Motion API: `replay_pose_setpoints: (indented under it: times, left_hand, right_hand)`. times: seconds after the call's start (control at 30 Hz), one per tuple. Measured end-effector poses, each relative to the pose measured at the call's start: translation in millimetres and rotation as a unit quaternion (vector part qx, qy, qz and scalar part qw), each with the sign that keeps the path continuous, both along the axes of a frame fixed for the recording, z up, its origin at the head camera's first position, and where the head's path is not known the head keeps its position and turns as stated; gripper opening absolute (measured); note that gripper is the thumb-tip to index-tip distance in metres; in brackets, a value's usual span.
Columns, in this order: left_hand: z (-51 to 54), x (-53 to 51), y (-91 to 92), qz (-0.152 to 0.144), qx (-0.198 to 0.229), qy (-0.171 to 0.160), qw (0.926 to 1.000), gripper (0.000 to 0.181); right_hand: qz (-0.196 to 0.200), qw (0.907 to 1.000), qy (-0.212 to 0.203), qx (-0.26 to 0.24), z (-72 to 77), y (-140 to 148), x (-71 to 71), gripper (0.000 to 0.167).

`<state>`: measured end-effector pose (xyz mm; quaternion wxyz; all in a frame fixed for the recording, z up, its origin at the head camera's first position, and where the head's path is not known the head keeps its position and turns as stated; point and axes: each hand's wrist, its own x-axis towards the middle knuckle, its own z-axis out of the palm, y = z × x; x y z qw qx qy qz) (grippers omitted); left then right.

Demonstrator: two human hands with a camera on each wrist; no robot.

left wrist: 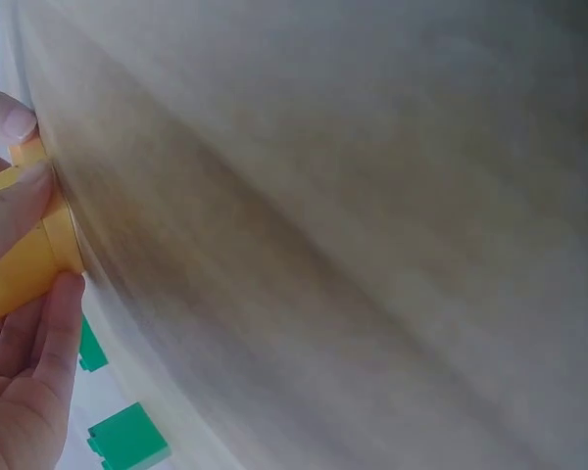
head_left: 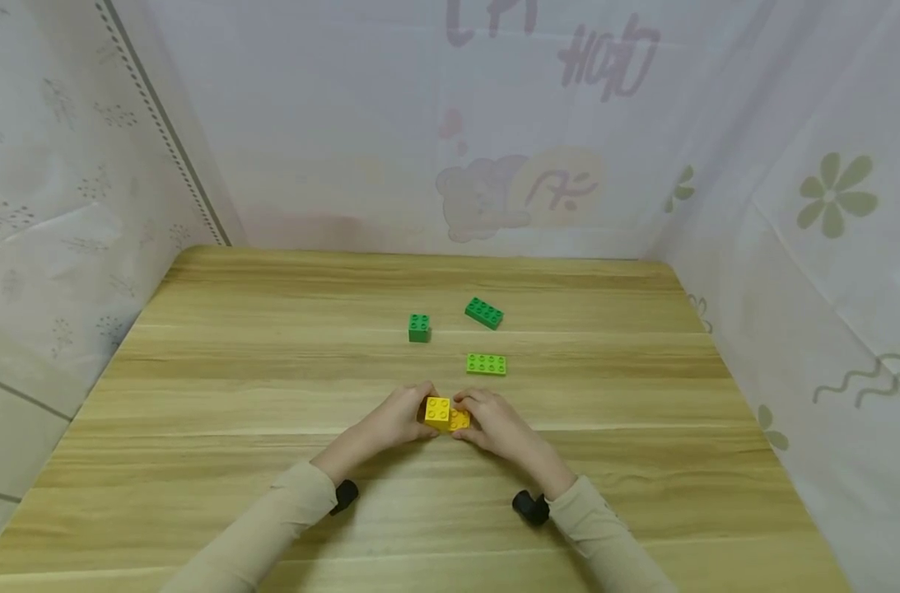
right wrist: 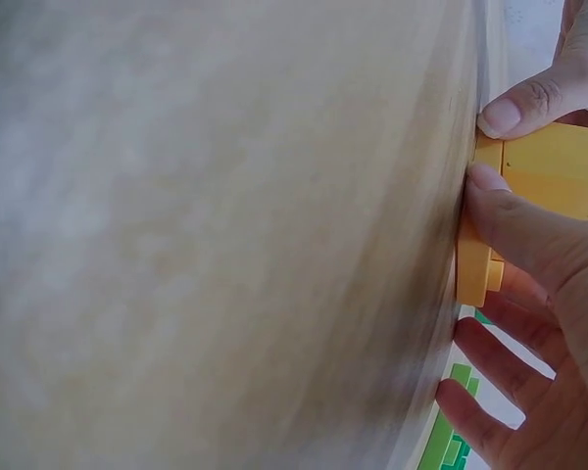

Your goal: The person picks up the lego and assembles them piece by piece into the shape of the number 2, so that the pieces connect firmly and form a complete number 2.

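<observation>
A yellow square brick [head_left: 438, 410] stands on the left part of a thin yellow-orange studded plate [head_left: 460, 418] on the table. Around the brick's left side my left hand [head_left: 401, 418] curls, thumb in front and fingers behind. My right hand [head_left: 498, 424] pinches the plate's right end between thumb and fingers. In the right wrist view, the plate [right wrist: 469, 264] lies flat against the tabletop, with the brick [right wrist: 554, 171] over one end. Both thumbs sit side by side along the near edge. The far faces are partly hidden by fingers.
Beyond the hands, a lime green flat brick [head_left: 487, 364] lies closest. Behind it are a dark green square brick [head_left: 419, 328] and a dark green long brick [head_left: 483, 313], set at an angle. Patterned cloth [head_left: 346, 148] hangs behind the wooden table [head_left: 220, 379].
</observation>
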<state>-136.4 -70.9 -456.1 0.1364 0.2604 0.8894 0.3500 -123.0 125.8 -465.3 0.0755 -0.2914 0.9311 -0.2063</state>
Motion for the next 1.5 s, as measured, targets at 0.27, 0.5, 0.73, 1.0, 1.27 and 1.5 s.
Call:
replay_pose_setpoints:
  times: [0.27, 0.5, 0.73, 1.0, 1.27, 1.5]
  left_hand:
    - [0.4, -2.5, -1.8, -0.014, 0.005, -0.02, 0.9997, 0.035]
    - [-1.3, -3.0, -1.8, -0.017, 0.002, -0.008, 0.9998, 0.035]
    - [-2.2, -1.9, -1.2, -0.009, 0.005, -0.014, 0.9998, 0.037]
    - [-1.9, -1.8, -0.1, -0.005, -0.001, -0.017, 0.9998, 0.037]
    - [-0.5, -2.4, 1.7, -0.005, -0.004, -0.026, 0.9996, 0.037]
    - [0.8, -1.5, -0.2, -0.006, -0.001, -0.024, 0.9997, 0.037]
  right_hand:
    - [0.002, 1.0, 0.004, -0.005, -0.6, -1, 0.9, 0.04]
    - [0.001, 0.9998, -0.014, -0.013, 1.9, 5, -1.2, 0.046]
    - [-0.081, 0.9945, -0.003, -0.066, 8.4, 26, -19.5, 0.048]
    - [-0.109, 0.993, 0.01, -0.045, 4.2, 43, -50.5, 0.057]
    - [-0.128, 0.9907, -0.038, -0.027, -3.7, 42, -64.5, 0.054]
    - [-0.125, 0.9919, -0.023, -0.009, -5.8, 38, -67.9, 0.048]
